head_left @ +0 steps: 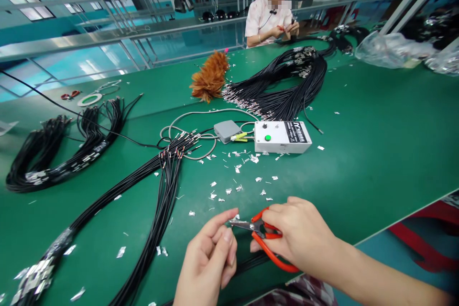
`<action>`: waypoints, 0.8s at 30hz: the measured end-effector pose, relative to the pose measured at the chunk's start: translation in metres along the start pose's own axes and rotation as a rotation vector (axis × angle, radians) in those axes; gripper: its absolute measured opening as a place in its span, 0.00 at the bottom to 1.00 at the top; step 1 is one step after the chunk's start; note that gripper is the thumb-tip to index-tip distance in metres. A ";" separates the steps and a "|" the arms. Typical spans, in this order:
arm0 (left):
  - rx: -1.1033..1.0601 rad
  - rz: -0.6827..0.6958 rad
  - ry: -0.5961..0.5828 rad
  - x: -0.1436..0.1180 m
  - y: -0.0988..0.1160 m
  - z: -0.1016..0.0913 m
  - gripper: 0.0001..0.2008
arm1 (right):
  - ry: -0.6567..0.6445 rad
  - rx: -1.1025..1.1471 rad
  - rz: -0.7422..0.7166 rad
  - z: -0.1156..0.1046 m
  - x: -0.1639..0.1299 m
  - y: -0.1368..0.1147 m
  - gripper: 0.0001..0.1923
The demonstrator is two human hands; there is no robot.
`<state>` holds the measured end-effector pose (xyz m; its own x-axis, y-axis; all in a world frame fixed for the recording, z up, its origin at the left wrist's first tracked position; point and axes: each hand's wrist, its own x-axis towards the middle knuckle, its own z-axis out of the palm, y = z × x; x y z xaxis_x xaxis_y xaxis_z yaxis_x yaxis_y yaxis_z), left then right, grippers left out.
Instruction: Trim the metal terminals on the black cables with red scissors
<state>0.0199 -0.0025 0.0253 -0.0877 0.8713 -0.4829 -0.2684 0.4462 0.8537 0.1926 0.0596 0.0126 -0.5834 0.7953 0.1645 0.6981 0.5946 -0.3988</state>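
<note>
tester box behind scissors (cables left)

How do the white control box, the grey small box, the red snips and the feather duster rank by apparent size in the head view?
1. White control box
2. Feather duster, lying farther away, so these two are unsure
3. Red snips in the right hand, partly hidden and nearest the camera
4. Grey small box

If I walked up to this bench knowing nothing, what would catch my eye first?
Probably the red-handled snips in the right hand at the near edge, their tips meeting the left hand's fingertips. Next, the black cable bundles fanned across the green table, with silvery scraps scattered before a white box with a green button. Farther back lies a rusty-orange feather duster.
</note>
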 end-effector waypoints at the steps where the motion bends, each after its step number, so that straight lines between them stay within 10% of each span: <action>1: 0.001 0.000 0.003 0.000 0.000 0.000 0.21 | -0.014 0.003 0.005 0.000 0.000 0.000 0.30; 24: 0.017 -0.026 -0.005 0.002 -0.001 0.001 0.21 | -0.169 0.050 0.080 -0.004 -0.003 0.001 0.29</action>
<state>0.0209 -0.0011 0.0232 -0.0759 0.8603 -0.5041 -0.2546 0.4721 0.8440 0.1963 0.0582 0.0156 -0.5913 0.8061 -0.0218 0.7262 0.5205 -0.4491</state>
